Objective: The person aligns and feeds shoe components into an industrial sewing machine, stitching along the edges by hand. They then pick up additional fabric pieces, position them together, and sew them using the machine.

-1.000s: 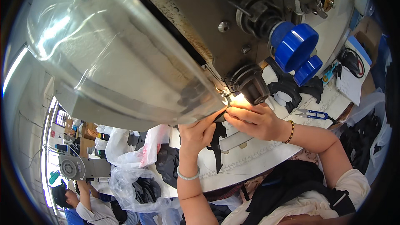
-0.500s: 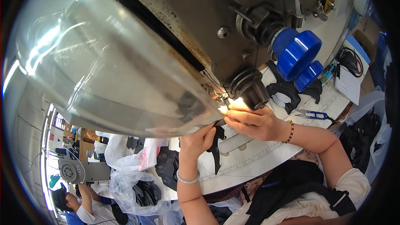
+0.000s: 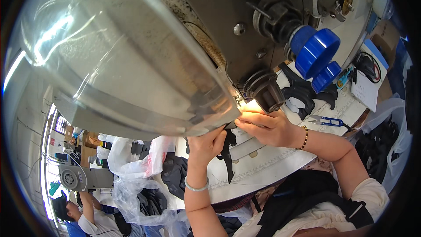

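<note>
Both my hands are close together under the head of a sewing machine, beside its lit lamp. My left hand is closed on a black fabric piece, whose narrow end hangs over the white table. Part of that hand's fingers lies behind a large clear plastic shield. My right hand pinches the edge of the same piece by the bright spot, fingertips pressed together. The needle and most of the fabric between my hands are hidden by the shield, the lamp and my fingers.
On the white table lie cut black pieces and blue-handled thread snips. Blue knobs jut from the machine. Plastic bags of black pieces stand left; another person works beyond them.
The view has shifted slightly, so the machine and shield sit a little differently in the picture. My hands stay at the same spot on the fabric, with hardly any change of grip.
</note>
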Tool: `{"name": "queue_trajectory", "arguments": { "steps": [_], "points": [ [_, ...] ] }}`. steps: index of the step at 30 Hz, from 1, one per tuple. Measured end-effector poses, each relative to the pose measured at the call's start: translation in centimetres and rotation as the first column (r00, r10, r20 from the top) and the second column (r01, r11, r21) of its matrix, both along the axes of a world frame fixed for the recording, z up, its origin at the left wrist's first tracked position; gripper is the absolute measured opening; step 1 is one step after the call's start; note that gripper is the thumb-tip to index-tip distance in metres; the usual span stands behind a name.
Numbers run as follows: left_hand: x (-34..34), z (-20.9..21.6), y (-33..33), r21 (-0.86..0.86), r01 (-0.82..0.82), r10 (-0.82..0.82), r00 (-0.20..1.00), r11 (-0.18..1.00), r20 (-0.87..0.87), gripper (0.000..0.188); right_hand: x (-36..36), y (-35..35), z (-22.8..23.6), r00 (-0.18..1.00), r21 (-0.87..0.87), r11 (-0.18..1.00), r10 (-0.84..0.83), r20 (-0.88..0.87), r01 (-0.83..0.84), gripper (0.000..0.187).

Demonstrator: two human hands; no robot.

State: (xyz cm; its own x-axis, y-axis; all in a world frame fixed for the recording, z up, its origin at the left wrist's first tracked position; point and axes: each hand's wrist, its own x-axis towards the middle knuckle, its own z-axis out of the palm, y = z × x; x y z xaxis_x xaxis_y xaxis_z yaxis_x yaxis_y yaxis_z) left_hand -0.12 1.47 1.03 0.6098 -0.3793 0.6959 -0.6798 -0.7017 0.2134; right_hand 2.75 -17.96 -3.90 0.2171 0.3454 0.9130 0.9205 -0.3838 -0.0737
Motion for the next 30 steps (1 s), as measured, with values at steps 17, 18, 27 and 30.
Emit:
{"name": "queue_trajectory", "arguments": {
  "steps": [17,18,27,30],
  "points": [
    [-0.23,0.36,-0.31,-0.046,0.032,-0.032,0.999,0.998,-0.003,0.040,-0.24,0.15,0.31,1.000,0.011,1.000,0.014,0.008,-0.014,0.025],
    [-0.09,0.38,-0.31,-0.046,0.035,-0.035,0.999,0.998,0.002,0.040,-0.17,0.12,0.35,1.000,0.011,1.000,0.011,0.014,-0.011,0.025],
    [-0.39,0.09,-0.36,-0.057,-0.021,0.017,0.997,0.998,-0.071,0.041,-0.12,0.20,0.32,1.000,0.027,1.000,0.003,-0.009,-0.002,0.023],
    [-0.24,0.27,-0.57,-0.058,-0.005,0.003,0.999,0.998,-0.035,0.040,-0.19,0.08,0.42,1.000,0.021,1.000,0.016,-0.018,-0.016,0.023]
  ]
}}
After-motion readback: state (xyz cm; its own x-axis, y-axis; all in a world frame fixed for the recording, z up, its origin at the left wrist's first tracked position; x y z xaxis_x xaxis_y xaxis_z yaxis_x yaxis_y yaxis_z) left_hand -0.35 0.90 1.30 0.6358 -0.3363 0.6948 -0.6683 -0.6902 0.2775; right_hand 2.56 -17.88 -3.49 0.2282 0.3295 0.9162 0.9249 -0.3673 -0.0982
